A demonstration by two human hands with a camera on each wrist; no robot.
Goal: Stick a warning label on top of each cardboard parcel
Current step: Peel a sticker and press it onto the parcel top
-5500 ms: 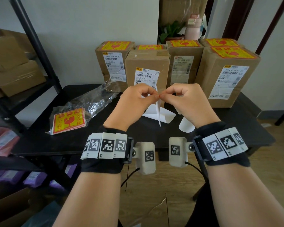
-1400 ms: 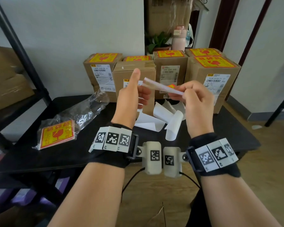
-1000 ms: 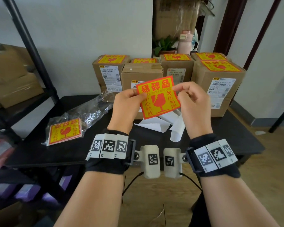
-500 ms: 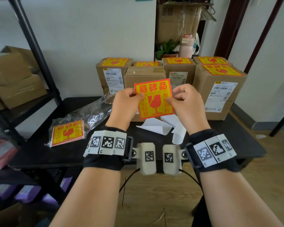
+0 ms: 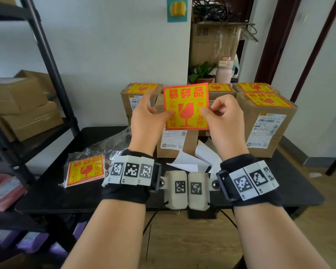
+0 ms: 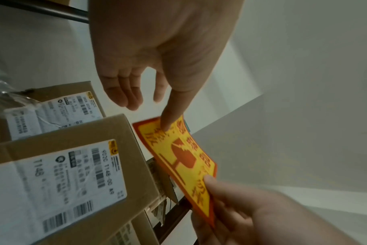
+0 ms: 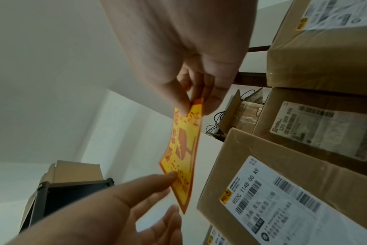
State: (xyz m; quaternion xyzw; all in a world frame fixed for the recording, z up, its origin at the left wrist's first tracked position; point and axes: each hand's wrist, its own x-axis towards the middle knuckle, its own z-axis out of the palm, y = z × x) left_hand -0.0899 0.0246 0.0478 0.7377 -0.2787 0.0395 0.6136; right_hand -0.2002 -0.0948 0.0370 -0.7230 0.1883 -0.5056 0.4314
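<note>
A red and yellow warning label (image 5: pixel 186 107) is held upright in the air, printed side toward me, in front of the middle cardboard parcel (image 5: pixel 175 140). My right hand (image 5: pixel 209 110) pinches its right edge between thumb and fingers. My left hand (image 5: pixel 160 105) has straight, spread fingers, and only its thumb touches the label's left side. The left wrist view shows the label (image 6: pixel 184 159) beside that parcel (image 6: pixel 69 174), just above its top edge. The label hides most of the parcel's top. Several parcels (image 5: pixel 266 121) around it carry labels on top.
A plastic bag with a stack of labels (image 5: pixel 85 170) lies on the black table (image 5: pixel 66 195) at the left. White backing papers (image 5: pixel 188 164) lie before the parcels. A black shelf rack (image 5: pixel 47 55) with cardboard boxes (image 5: pixel 17 105) stands to the left.
The backing came off and the label was turned to face me. Both hands have lifted it toward the middle parcel. My left fingers have let go and spread, leaving only the thumb on it.
</note>
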